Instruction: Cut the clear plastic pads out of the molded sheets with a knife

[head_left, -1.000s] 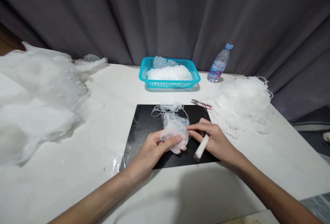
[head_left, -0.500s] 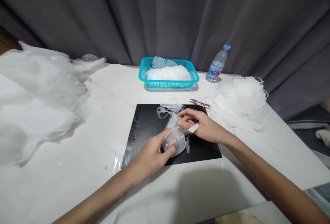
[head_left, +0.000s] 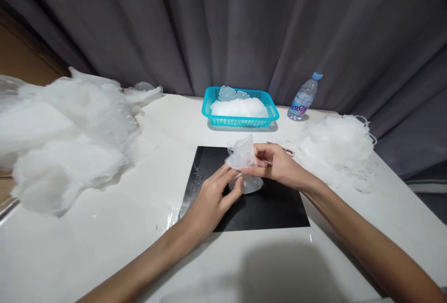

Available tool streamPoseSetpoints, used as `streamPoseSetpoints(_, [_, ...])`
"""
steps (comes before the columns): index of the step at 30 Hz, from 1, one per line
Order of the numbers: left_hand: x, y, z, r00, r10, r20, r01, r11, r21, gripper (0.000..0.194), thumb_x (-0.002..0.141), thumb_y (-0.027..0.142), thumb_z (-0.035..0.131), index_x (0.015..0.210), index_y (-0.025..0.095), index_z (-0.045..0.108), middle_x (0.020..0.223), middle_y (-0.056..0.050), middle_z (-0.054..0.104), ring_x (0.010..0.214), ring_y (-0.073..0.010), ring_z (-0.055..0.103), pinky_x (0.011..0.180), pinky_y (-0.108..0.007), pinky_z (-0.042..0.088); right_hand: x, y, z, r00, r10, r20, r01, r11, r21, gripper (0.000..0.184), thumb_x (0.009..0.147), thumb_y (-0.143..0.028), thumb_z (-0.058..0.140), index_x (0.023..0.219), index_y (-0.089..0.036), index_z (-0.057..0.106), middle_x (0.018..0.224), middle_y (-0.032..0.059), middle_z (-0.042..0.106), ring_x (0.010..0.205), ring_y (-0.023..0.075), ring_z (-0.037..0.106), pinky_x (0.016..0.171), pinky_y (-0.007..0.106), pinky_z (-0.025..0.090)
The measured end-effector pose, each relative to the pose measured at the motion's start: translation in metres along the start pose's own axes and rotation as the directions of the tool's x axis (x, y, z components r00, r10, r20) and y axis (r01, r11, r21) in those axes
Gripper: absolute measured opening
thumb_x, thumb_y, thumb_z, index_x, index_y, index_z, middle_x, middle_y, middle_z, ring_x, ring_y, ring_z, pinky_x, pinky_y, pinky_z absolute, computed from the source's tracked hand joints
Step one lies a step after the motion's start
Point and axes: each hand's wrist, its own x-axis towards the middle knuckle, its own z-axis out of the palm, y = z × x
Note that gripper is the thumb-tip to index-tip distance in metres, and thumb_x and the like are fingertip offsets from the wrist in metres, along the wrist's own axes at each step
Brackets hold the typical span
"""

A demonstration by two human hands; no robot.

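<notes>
Over the black mat (head_left: pixel 268 210), both my hands hold a soft, translucent whitish sheet piece (head_left: pixel 241 151) with small spots on it, its upper part folded up. My left hand (head_left: pixel 216 193) pinches its lower left side between thumb and fingers. My right hand (head_left: pixel 279 165) is closed on its right edge, and a thin pale stick-like item shows by those fingers, too small to name. Another rounded translucent part (head_left: pixel 252 185) shows below the fingers; I cannot tell whether it is joined to the held piece. Thread snips (head_left: pixel 289 152) lie behind my right hand, partly hidden.
A turquoise basket (head_left: pixel 240 122) with translucent pieces stands at the back. Right of it is a water bottle (head_left: pixel 303 98). A heap of white translucent scraps (head_left: pixel 338 149) lies on the right, and a large pile of whitish translucent material (head_left: pixel 70 140) covers the left of the white table (head_left: pixel 146 247).
The translucent piece has been lifted and folded upward, and my fingers have come closer together on it. The whole view has shifted, so the table things appear further right and lower.
</notes>
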Motion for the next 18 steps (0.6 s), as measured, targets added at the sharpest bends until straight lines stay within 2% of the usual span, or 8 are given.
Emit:
streamPoseSetpoints(3, [0.001,0.002,-0.001,0.999,0.044,0.000,-0.044,0.999,0.012,0.023,0.104,0.025,0.051,0.118,0.024,0.069,0.124,-0.005,0.065,0.116,-0.0215,0.062,0.101,-0.030,0.045,0.002,0.000,0.005,1.000,0.001,0.001,-0.001,1.000,0.011,0.042,0.073,-0.040,0.082,0.071,-0.021,0.044,0.075,-0.0041,0.047,0.071,0.0126,0.043,0.068,0.026,0.037])
streamPoseSetpoints(5, [-0.001,0.003,0.001,1.000,0.019,0.008,-0.019,1.000,0.012,0.019,0.104,0.024,0.052,0.112,0.024,0.068,0.117,-0.004,0.064,0.108,-0.0201,0.062,0.095,-0.029,0.046,0.004,0.005,0.008,1.000,0.001,-0.030,-0.002,0.999,-0.055,0.036,0.074,-0.034,0.077,0.070,-0.022,0.044,0.073,-0.0040,0.046,0.070,0.0127,0.042,0.065,0.026,0.036])
streamPoseSetpoints(7, [-0.006,0.006,0.004,0.998,-0.035,0.042,0.034,0.999,0.014,0.016,0.104,0.027,0.052,0.099,0.022,0.066,0.104,-0.003,0.062,0.092,-0.0181,0.062,0.086,-0.028,0.046,0.009,0.015,0.010,0.990,-0.010,-0.142,-0.023,0.973,-0.229,0.027,0.072,-0.026,0.069,0.066,-0.021,0.044,0.067,-0.0046,0.044,0.066,0.0122,0.040,0.061,0.025,0.031])
streamPoseSetpoints(9, [-0.013,0.009,0.008,0.988,-0.088,0.126,0.087,0.996,0.016,0.021,0.105,0.030,0.049,0.090,0.021,0.061,0.095,-0.002,0.059,0.079,-0.0159,0.059,0.077,-0.027,0.045,0.014,0.028,0.009,0.961,-0.034,-0.276,-0.085,0.909,-0.408,0.020,0.068,-0.020,0.064,0.061,-0.021,0.045,0.061,-0.0051,0.044,0.063,0.0122,0.040,0.060,0.026,0.029])
streamPoseSetpoints(11, [-0.018,0.011,0.010,0.973,-0.099,0.209,0.099,0.995,0.011,0.022,0.106,0.028,0.045,0.090,0.021,0.059,0.097,-0.002,0.060,0.077,-0.0149,0.059,0.074,-0.027,0.044,0.019,0.039,0.003,0.933,-0.049,-0.357,-0.140,0.864,-0.484,0.016,0.065,-0.017,0.061,0.058,-0.021,0.047,0.058,-0.0051,0.047,0.062,0.0127,0.042,0.060,0.026,0.029])
streamPoseSetpoints(13, [-0.019,0.010,0.009,0.975,-0.083,0.205,0.084,0.996,0.001,0.019,0.105,0.026,0.045,0.095,0.021,0.060,0.102,-0.002,0.062,0.082,-0.0152,0.060,0.077,-0.027,0.044,0.021,0.044,-0.006,0.918,-0.054,-0.393,-0.157,0.861,-0.484,0.015,0.067,-0.019,0.060,0.060,-0.021,0.048,0.057,-0.0051,0.048,0.061,0.0132,0.043,0.060,0.026,0.030])
streamPoseSetpoints(15, [-0.015,0.006,0.005,0.987,-0.098,0.128,0.097,0.995,0.014,0.017,0.104,0.027,0.048,0.094,0.020,0.061,0.097,-0.002,0.062,0.082,-0.0155,0.059,0.077,-0.028,0.043,0.022,0.042,-0.014,0.907,-0.054,-0.418,-0.154,0.881,-0.448,0.016,0.072,-0.025,0.061,0.064,-0.022,0.047,0.060,-0.0045,0.051,0.061,0.0136,0.044,0.060,0.026,0.031])
streamPoseSetpoints(18, [-0.004,0.000,0.000,0.972,-0.230,0.043,0.232,0.972,-0.041,0.023,0.099,0.034,0.055,0.082,0.019,0.060,0.077,0.001,0.057,0.070,-0.0144,0.054,0.068,-0.027,0.042,0.020,0.031,-0.016,0.940,0.044,-0.338,-0.131,0.962,-0.240,0.020,0.078,-0.036,0.067,0.075,-0.021,0.054,0.069,-0.0014,0.063,0.066,0.0153,0.053,0.064,0.027,0.039])
